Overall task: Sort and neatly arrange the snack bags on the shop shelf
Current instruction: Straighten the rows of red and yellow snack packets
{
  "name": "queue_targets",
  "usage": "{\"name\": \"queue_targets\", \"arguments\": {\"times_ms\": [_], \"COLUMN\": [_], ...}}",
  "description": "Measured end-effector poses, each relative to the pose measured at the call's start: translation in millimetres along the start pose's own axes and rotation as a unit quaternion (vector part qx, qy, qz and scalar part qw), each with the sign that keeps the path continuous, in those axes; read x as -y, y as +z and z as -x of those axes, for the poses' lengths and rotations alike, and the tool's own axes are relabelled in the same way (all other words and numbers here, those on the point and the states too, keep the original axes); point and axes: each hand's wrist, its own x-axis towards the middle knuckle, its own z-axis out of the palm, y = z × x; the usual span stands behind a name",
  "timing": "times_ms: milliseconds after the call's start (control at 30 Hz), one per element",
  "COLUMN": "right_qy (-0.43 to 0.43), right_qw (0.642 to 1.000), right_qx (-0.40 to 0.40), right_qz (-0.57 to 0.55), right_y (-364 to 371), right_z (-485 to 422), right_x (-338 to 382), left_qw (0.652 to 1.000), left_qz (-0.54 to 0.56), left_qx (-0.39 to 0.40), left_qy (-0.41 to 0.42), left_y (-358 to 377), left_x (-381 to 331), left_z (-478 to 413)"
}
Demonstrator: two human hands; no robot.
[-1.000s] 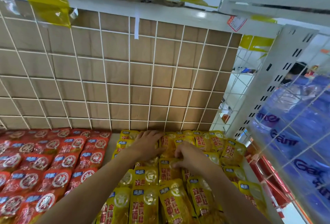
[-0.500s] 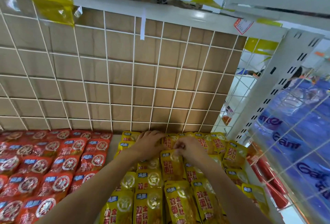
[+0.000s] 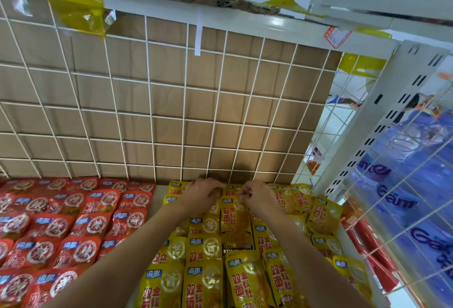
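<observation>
Hands [image 3: 203, 193] apparently curled on yellow bags [image 3: 236, 224]

You faced yellow snack bags [image 3: 247, 280] with red lettering and blue logo patches, red snack bags [image 3: 90, 224] with white round emblems, and a white wire grid [image 3: 184, 118] over brown cardboard [image 3: 166, 96]

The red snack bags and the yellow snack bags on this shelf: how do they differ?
The red snack bags are red, the yellow snack bags yellow. The red ones fill the left side, the yellow ones the middle and right. The left hand and right hand touch yellow bags at the back; none touches the red. Both lie in overlapping rows with blue labels.
</observation>
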Motion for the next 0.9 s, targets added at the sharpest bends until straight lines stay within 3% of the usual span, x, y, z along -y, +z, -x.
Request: {"name": "queue_targets", "arguments": {"times_ms": [567, 767, 900], "right_qy": [-0.029, -0.064, -0.073], "right_qw": [1.000, 0.991, 0.989], "right_qx": [0.001, -0.109, -0.113], "right_qz": [0.004, -0.038, -0.060], "right_y": [1, -5, -16], "right_z": [1, 14, 33], "right_x": [-6, -8, -16], "left_qw": [1.000, 0.997, 0.996], "left_qz": [-0.010, 0.059, 0.065], "left_qx": [-0.011, -0.045, -0.059], "left_qy": [0.006, 0.008, 0.020], "left_y": [2, -4, -5], "left_x": [-6, -7, -8], "left_z": [6, 13, 20]}}
